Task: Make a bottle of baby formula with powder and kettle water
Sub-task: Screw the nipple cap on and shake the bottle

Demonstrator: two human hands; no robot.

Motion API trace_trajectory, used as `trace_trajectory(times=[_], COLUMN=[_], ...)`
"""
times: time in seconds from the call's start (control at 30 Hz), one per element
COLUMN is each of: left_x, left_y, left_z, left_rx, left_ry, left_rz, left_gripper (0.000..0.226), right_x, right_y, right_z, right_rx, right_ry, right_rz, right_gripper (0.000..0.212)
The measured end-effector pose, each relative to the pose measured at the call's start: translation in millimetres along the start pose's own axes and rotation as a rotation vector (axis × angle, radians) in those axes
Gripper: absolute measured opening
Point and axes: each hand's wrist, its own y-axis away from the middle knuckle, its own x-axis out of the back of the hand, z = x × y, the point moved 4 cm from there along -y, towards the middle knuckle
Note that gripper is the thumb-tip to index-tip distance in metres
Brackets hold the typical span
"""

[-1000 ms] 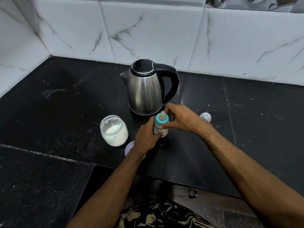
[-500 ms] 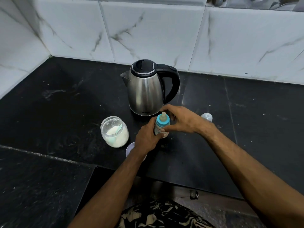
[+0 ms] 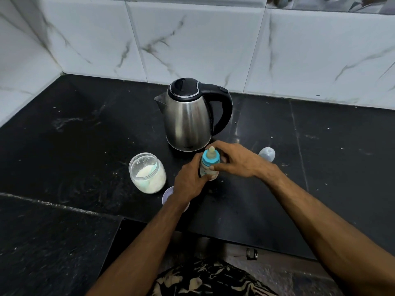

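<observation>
**Evidently a 2-handed job: one hand steadies the bottle, the other works the teat ring**

Right in front of the kettle (image 3: pixel 188 116), just short of its base, the baby bottle (image 3: pixel 209 165) stands upright on the black countertop (image 3: pixel 85 129). The left hand (image 3: pixel 188 182) is wrapped around the bottle's lower body, fingers curled against it, which reads as an anchor so the bottle cannot spin or tip. The right hand (image 3: pixel 237 161) comes in from the kettle's handle side and pinches the blue ring (image 3: pixel 210 160) under the teat (image 3: pixel 211 151), thumb in front and fingers round the back; that hold suits twisting the ring, though whether it is being tightened or loosened cannot be told from this view.

Left of the kettle and a little nearer the person sits the powder jar (image 3: pixel 147 173), open, with white powder inside. Its lid (image 3: pixel 168 195) appears to lie flat just beside it, partly hidden under the left wrist. Right of the kettle, well apart from the bottle, the clear bottle cap (image 3: pixel 267 153) lies on its side, parked out of the way of both hands.

The kettle's lid is down and its spout points away from the bottle. How full the bottle is cannot be made out behind the fingers.
</observation>
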Motion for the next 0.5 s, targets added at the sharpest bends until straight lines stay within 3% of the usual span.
trace_trajectory(times=[0.13, 0.27, 0.37, 0.5], left_x=[0, 1, 1, -1], left_y=[0, -1, 0, 1], left_z=[1, 1, 2, 3], left_rx=[-0.001, 0.007, 0.013, 0.017], left_ry=[-0.009, -0.023, -0.042, -0.057], left_rz=[-0.023, -0.028, -0.029, -0.010], left_gripper=[0.064, 0.063, 0.064, 0.063], right_x=[-6, 2, 3, -11], right_y=[-4, -3, -5, -2], right_z=[6, 1, -1, 3], right_rx=[-0.071, 0.011, 0.029, -0.044], right_ry=[0.064, 0.078, 0.077, 0.081], right_rz=[0.105, 0.055, 0.056, 0.186], right_gripper=[0.046, 0.053, 0.042, 0.042])
